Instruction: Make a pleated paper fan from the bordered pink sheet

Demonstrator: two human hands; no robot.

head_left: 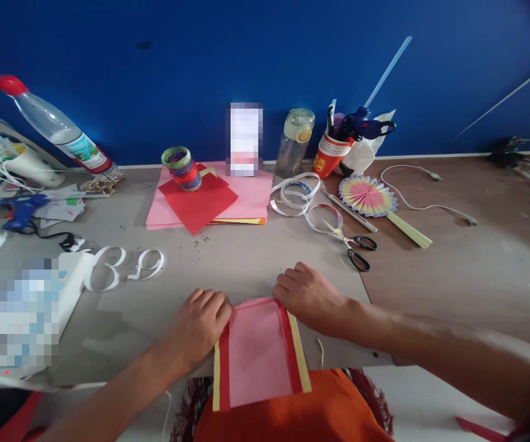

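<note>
A pink paper sheet (258, 353) with red and yellow strips along both long sides lies over the near edge of the grey table (228, 258). My left hand (200, 325) rests with curled fingers on the sheet's upper left corner. At the upper right corner my right hand (308, 298) presses down, fingers bent and closed on the paper's edge. The sheet's lower part hangs over my orange lap (301, 411).
A stack of pink and red paper (209, 199) with a tape roll (182, 167) lies further back. Scissors (354, 245), white paper rings (295, 193), a folded paper fan (370, 197), a cup of tools (333, 150), two bottles and a glue gun (20, 209) stand around.
</note>
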